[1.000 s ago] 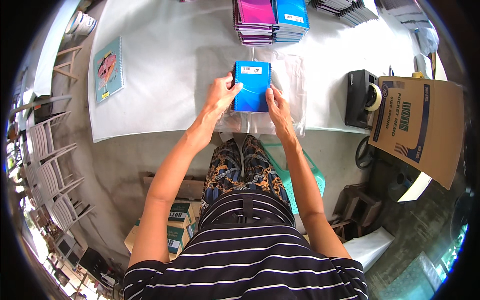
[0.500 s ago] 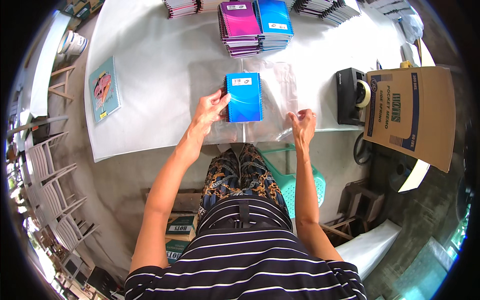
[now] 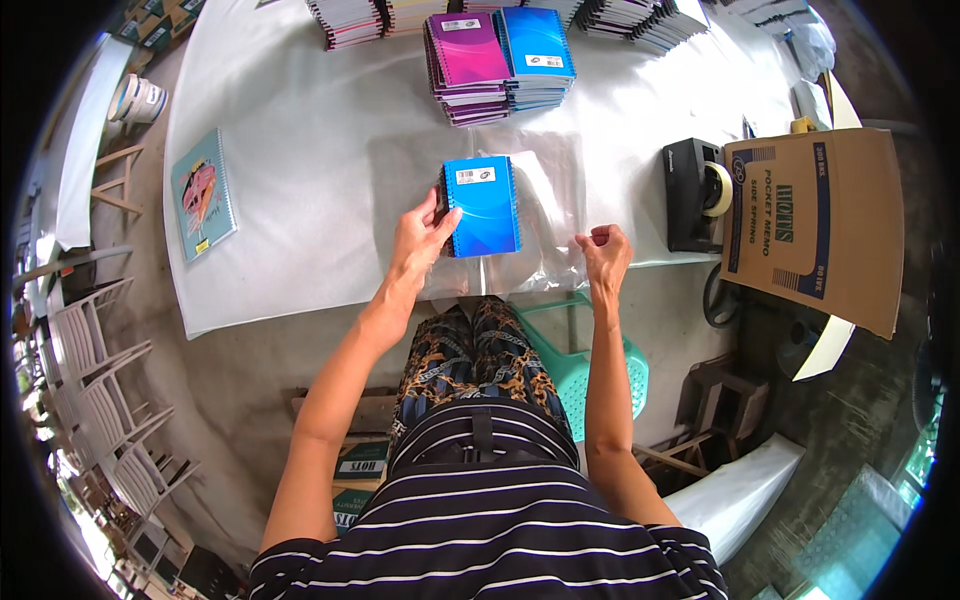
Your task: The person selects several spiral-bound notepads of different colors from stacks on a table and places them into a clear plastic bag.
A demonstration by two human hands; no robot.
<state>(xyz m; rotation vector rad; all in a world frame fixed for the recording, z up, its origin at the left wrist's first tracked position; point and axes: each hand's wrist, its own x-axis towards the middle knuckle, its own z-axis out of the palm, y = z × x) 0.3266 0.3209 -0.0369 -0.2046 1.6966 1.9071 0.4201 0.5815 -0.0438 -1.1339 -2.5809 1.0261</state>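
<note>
A blue spiral notebook lies cover up on a clear plastic sheet near the table's front edge; it looks thick, perhaps several stacked. My left hand grips its left, spiral-bound side, thumb on the cover and fingers along the edge. At the sheet's right edge, my right hand is closed, thumb and fingers pinched on the plastic. Just beyond, a pile of purple notebooks stands against a pile of blue notebooks.
A black tape dispenser and an open cardboard box stand at the right. A teal illustrated notebook lies at the far left. More notebook stacks line the table's back. A green plastic stool is below the front edge.
My head view has shifted slightly, so the table sits a little lower and further left. The blue notebook is tilted slightly more. My right fingers have curled tighter at the plastic's edge.
</note>
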